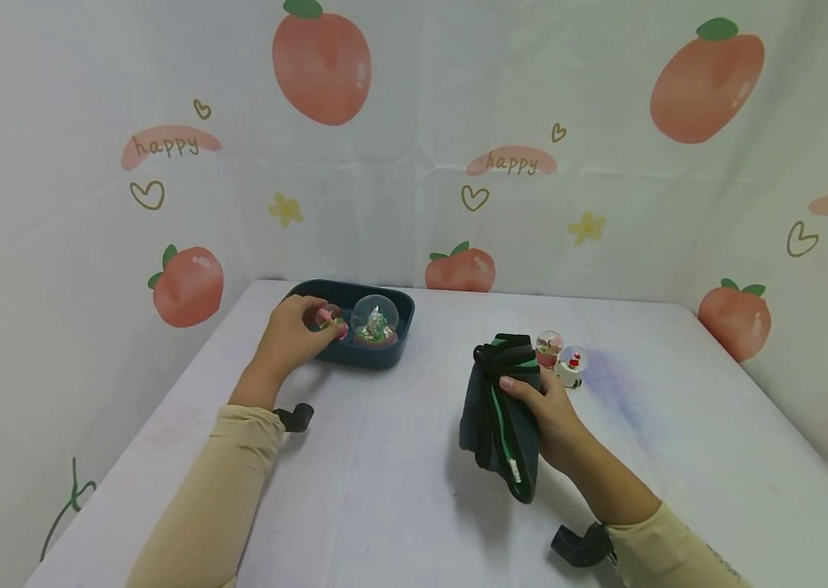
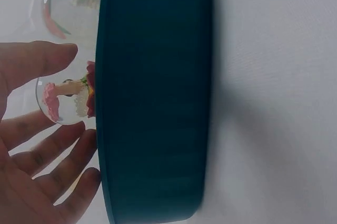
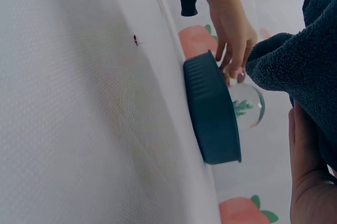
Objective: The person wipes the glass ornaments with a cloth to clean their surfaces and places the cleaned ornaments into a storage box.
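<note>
In the head view my left hand (image 1: 296,328) reaches into a dark teal tray (image 1: 362,357), thumb and fingers around a small snow globe (image 1: 333,320) with a pink figure. The left wrist view shows that globe (image 2: 66,100) between thumb and fingers, its base partly behind the tray wall. A larger snow globe (image 1: 375,321) with a green tree inside sits beside it. My right hand (image 1: 557,420) grips a folded dark towel (image 1: 483,416) with green edging and a white label, raised over the table. Its fuzzy surface fills the right side of the right wrist view.
Just past the right hand stand two small snow globes, one with a pink base (image 1: 548,349) and one with a white base (image 1: 571,369). A white cloth covers the table (image 1: 385,490). Behind it hangs a peach-printed curtain (image 1: 392,163).
</note>
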### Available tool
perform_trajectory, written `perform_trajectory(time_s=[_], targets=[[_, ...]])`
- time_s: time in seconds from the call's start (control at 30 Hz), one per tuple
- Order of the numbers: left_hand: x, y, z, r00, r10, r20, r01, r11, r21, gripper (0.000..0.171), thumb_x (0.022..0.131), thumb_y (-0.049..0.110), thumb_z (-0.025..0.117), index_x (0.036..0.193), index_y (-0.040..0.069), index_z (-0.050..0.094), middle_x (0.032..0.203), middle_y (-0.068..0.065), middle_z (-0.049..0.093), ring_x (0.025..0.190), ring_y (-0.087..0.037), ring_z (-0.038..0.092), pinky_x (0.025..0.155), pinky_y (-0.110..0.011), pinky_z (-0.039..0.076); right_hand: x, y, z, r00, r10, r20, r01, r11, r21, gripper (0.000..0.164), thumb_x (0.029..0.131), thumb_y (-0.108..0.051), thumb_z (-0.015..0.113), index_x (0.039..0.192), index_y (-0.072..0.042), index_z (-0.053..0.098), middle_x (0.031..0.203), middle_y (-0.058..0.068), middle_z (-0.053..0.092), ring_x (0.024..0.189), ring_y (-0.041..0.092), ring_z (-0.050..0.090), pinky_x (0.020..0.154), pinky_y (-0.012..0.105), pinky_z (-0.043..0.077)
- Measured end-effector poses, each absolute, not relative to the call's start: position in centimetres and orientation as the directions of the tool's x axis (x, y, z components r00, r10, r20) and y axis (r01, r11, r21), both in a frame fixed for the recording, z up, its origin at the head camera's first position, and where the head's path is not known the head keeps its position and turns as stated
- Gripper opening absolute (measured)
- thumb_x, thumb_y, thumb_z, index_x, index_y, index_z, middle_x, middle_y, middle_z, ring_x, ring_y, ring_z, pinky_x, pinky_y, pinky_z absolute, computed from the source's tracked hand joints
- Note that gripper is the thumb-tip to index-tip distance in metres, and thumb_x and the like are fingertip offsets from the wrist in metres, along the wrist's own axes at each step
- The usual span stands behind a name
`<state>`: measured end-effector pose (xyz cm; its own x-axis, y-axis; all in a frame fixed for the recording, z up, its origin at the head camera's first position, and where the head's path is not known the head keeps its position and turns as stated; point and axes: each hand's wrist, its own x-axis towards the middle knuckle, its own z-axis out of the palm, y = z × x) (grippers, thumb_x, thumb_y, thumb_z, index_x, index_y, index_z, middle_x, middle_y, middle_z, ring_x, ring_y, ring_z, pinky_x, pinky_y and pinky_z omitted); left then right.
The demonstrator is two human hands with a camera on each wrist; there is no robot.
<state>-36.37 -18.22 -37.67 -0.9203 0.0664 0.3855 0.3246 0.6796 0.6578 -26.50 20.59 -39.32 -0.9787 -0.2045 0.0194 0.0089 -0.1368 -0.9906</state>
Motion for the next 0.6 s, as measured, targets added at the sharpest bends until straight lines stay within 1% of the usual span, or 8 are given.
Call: perform_trajectory(time_s=[0.2,0.33,0.6], targets=[[-36.36,-18.13,-38.03,-0.925,0.056,0.377,0.301,0.713,0.633,0.044,0.092,0.025,0.083,0.126,0.0,0.071,0.123,-0.021,0.068,0.113,-0.037,0.064,0.1,-0.055,0.052,-26.48,20.6,-39.3,-0.978,-0.206,0.023,0.006,-0.14,-0.99,0.026,0.102,-0.021,0.063,0.127,-0.018,0.057,0.11,-0.004,0.072,0.1,0.014,0.075,0.091,0.031,0.063],[-36.53,-18.17,-38.38,-0.928,0.037,0.372,0.273,0.747,0.607,0.048,0.091,0.028,0.083,0.127,0.0,0.07,0.122,-0.021,0.069,0.113,-0.037,0.064,0.1,-0.056,0.052,-26.46,20.59,-39.31,-0.979,-0.205,0.016,0.012,-0.136,-0.991,0.026,0.102,-0.021,0.063,0.128,-0.018,0.057,0.111,-0.004,0.072,0.101,0.014,0.075,0.092,0.031,0.063],[-36.42,-18.32,-38.69,-0.936,0.036,0.35,0.24,0.792,0.561,0.049,0.092,0.033,0.08,0.127,-0.001,0.07,0.122,-0.023,0.07,0.114,-0.039,0.065,0.1,-0.06,0.05,-26.48,20.59,-39.27,-0.979,-0.206,-0.001,0.026,-0.116,-0.993,0.033,0.102,-0.022,0.063,0.133,-0.015,0.052,0.113,-0.003,0.07,0.103,0.014,0.072,0.093,0.031,0.062]])
